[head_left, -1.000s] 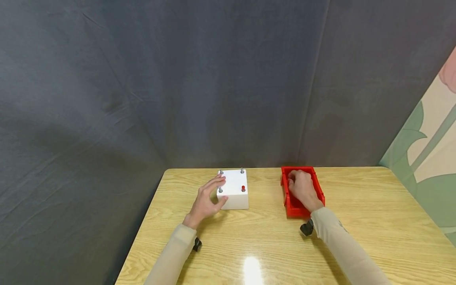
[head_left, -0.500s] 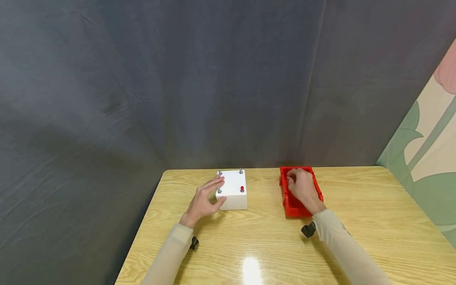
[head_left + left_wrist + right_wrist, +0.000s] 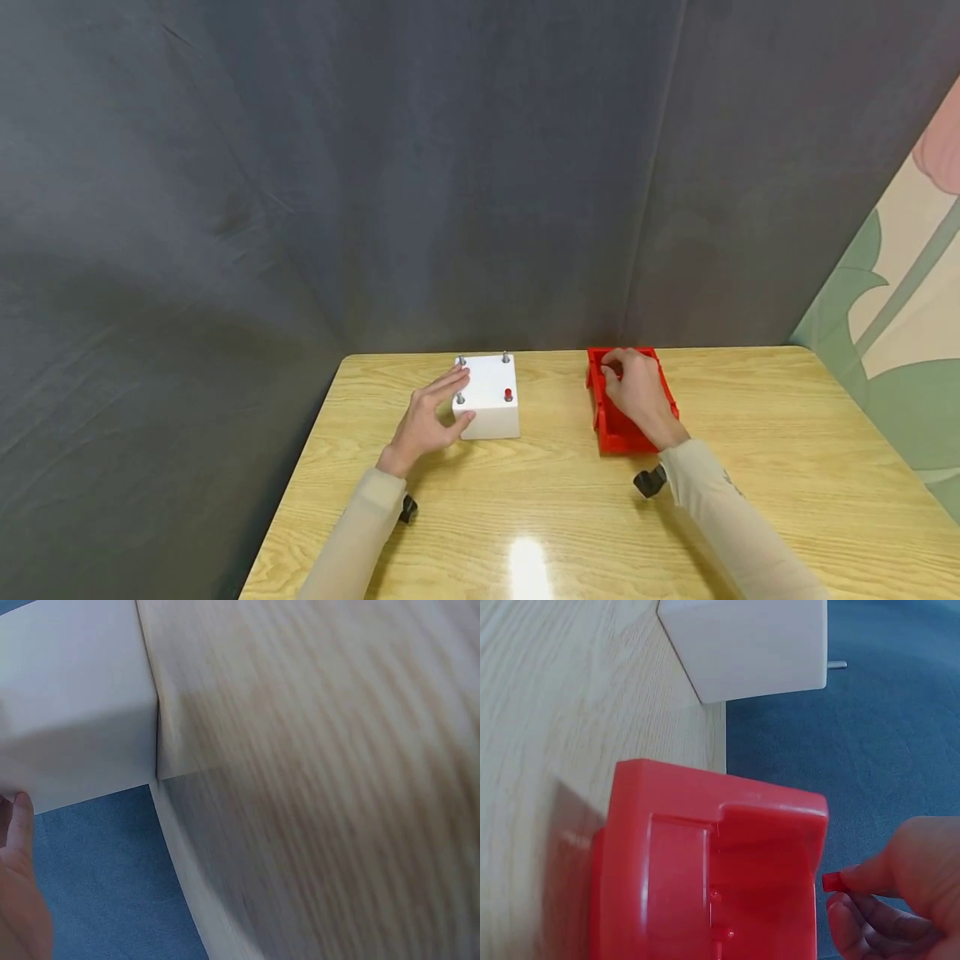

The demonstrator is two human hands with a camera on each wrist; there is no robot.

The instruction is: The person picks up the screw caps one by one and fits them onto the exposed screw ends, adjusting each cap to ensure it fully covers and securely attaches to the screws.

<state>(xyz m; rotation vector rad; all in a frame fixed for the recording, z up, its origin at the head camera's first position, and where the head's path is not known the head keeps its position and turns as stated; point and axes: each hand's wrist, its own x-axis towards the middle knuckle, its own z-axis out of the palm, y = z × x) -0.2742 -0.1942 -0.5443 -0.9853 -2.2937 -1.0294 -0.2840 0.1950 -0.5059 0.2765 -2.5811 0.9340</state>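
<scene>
A white box (image 3: 491,382) has metal posts standing at its top corners, and the near right post (image 3: 508,395) bears a red piece. My left hand (image 3: 427,423) rests against the box's left side, fingers extended over the top edge and thumb on the front face. In the left wrist view, the thumb (image 3: 21,825) touches the box's edge. My right hand (image 3: 637,392) is over the red bin (image 3: 617,443), thumb and fingertips together. The right wrist view shows it pinching a small red cap (image 3: 832,882) just above the bin's opening.
Several small red pieces (image 3: 724,934) lie inside the bin. Box and bin stand near the far edge of the wooden table (image 3: 555,500), with a gap between them. A dark grey curtain (image 3: 480,183) hangs behind, and a flowered panel (image 3: 900,333) is at right.
The right hand has risen slightly over the bin, its fingertips moving toward the far end. The left hand stays on the box. The view has shifted slightly.
</scene>
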